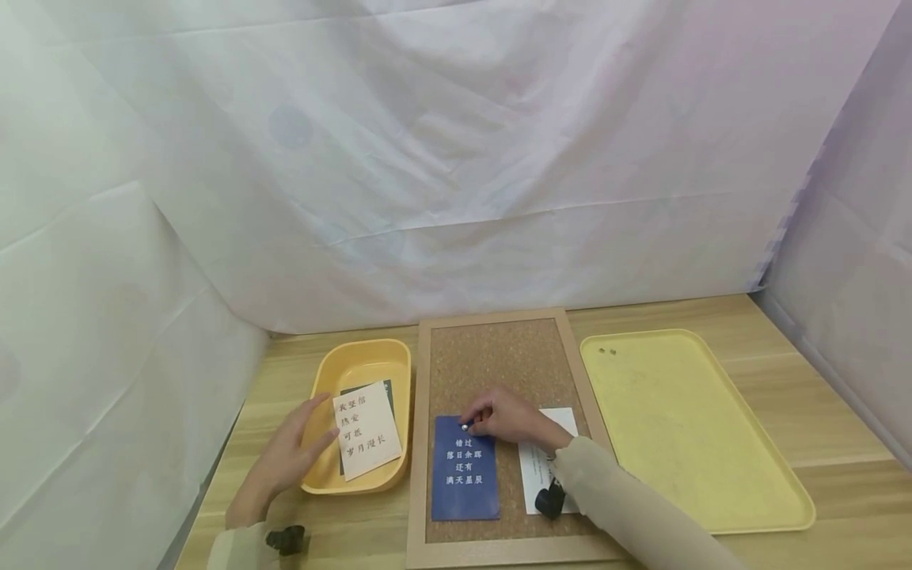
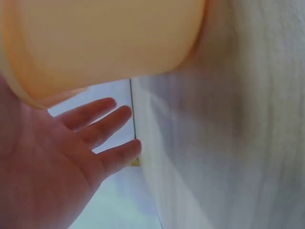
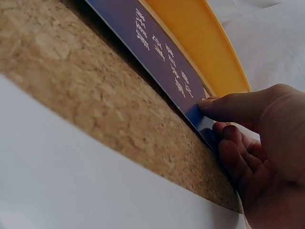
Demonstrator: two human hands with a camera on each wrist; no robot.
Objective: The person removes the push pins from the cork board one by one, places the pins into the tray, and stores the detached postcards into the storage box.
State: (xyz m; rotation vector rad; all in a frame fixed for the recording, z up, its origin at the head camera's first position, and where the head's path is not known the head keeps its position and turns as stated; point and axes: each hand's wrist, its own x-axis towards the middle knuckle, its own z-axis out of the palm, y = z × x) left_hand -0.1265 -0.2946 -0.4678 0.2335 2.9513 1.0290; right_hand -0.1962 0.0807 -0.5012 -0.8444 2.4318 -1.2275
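At the top edge of a blue card (image 1: 465, 499) with white Chinese writing, my right hand (image 1: 507, 416) has its thumb and curled fingers about a small silvery pushpin (image 1: 465, 427). The card lies on the cork board (image 1: 499, 356), at its lower left. My left hand (image 1: 288, 447) is at the left rim of the yellow bin (image 1: 363, 350), fingers extended, thumb tip by the edge of a cream card (image 1: 370, 443). In the left wrist view three of its fingers (image 2: 107, 126) spread loosely outside the bin wall.
A white card (image 1: 534, 475) lies on the board under my right forearm, partly hidden. Beneath the cream card is a dark green card (image 1: 389, 388). Right of the board is a yellow tray (image 1: 684, 427) with two small pins (image 1: 608, 351). White cloth (image 1: 442, 158) hangs behind.
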